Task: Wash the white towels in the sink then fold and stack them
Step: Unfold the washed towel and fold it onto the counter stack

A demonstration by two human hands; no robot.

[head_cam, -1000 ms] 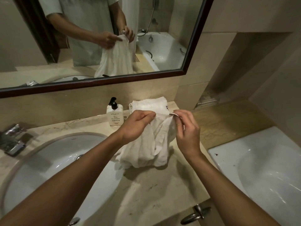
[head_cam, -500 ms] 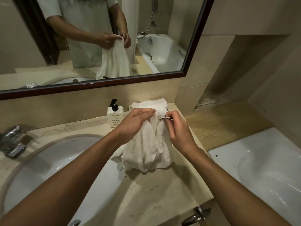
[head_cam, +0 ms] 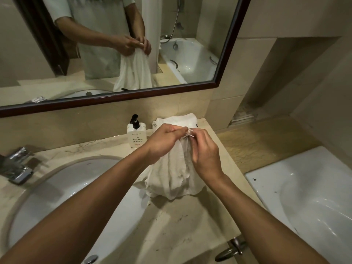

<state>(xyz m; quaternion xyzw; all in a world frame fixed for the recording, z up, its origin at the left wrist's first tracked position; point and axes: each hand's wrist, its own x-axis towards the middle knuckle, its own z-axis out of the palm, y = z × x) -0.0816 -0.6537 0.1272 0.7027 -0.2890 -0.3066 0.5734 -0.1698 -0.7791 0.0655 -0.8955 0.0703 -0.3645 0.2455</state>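
Beige marble counter (head_cam: 171, 225), scuffed, around an oval white sink (head_cam: 62, 187). Right of the sink, a white towel (head_cam: 171, 172) hanging bunched, hem touching the counter, top edge pinched by left hand (head_cam: 163, 141) and right hand (head_cam: 205, 153), fingertips close together. Behind it, a folded towel (head_cam: 177, 120); soap bottle (head_cam: 136, 134) beside that. Faucet (head_cam: 17, 168) left of the sink. Mirror (head_cam: 114, 54) above; bathtub (head_cam: 304, 197) far right.

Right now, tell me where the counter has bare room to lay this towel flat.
Bare stone lies on the counter between the sink rim and the bathtub edge, just nearer than the held towel. The back is crowded: soap bottle and towel stack.
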